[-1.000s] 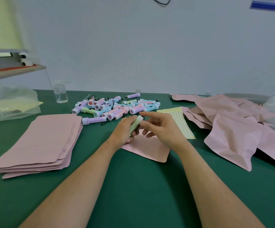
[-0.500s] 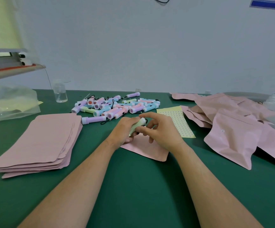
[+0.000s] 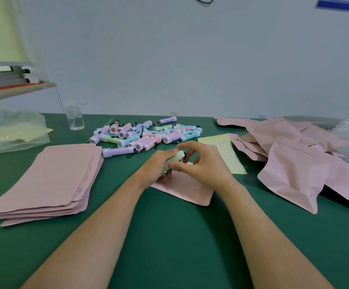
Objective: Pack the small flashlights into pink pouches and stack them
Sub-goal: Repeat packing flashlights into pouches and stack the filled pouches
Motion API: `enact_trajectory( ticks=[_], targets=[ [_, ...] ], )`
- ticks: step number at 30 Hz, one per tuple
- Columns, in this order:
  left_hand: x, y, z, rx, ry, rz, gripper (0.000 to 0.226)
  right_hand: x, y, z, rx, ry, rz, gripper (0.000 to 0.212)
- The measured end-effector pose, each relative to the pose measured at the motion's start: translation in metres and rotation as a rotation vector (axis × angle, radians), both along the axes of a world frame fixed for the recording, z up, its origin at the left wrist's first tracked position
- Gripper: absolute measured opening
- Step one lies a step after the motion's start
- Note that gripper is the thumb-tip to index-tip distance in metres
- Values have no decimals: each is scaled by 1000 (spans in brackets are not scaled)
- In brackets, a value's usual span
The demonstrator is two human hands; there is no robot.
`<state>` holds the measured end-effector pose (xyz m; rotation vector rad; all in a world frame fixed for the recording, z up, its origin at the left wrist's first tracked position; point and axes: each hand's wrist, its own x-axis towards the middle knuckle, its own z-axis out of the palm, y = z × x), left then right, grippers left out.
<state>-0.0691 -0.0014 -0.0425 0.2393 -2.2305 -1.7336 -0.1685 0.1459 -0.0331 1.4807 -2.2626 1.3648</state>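
The left hand (image 3: pixel 159 163) is gripping a pale green flashlight (image 3: pixel 174 161), with its fingers curled around the body. The right hand (image 3: pixel 202 163) is also holding this flashlight: its thumb is pressing on the green body and its curved forefinger is arching over the white end. The other fingers of the right hand are staying loosely bent. Both hands are hovering just above a single pink pouch (image 3: pixel 188 190), which is lying flat on the green table (image 3: pixel 169 236). The flashlight is tilting, with its white end pointing up and away from this pouch, and it is not inside the pouch.

Behind the single pouch, a pile of small flashlights (image 3: pixel 146 135) in pink, blue, purple and green is lying on the table. To the left of the single pouch, well apart, a neat stack of flat pink pouches (image 3: pixel 50 178) is resting. To the right of the single pouch, a yellow sticker sheet (image 3: pixel 227 155) is lying near it, and further right a loose heap of pink pouches (image 3: pixel 294 163) is spreading. Far behind the single pouch, to the left, a clear plastic bottle (image 3: pixel 75 119) is standing upright.
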Motion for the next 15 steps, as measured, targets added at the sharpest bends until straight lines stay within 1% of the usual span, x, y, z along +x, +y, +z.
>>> enact_trajectory(
  ticks=[2,4,7,10,12,15],
  targets=[
    [-1,-1,-2,-39,-14,15,57,-2,2,2,-26,-43,38,46],
    [-1,-3,-3,-43,-28,24,61,-4,4,4,-7,-111,98,47],
    [-1,-4,-3,-47,-32,24,57,-7,6,5,28,-164,144,47],
    [-1,-4,-4,-48,-37,16,56,-5,3,3,2,-160,133,42],
    [-2,-5,-3,-42,-41,20,57,-3,1,2,-20,-124,120,39],
    [-1,-5,-2,1,-15,25,52,-1,1,3,-47,-68,116,31]
  ],
)
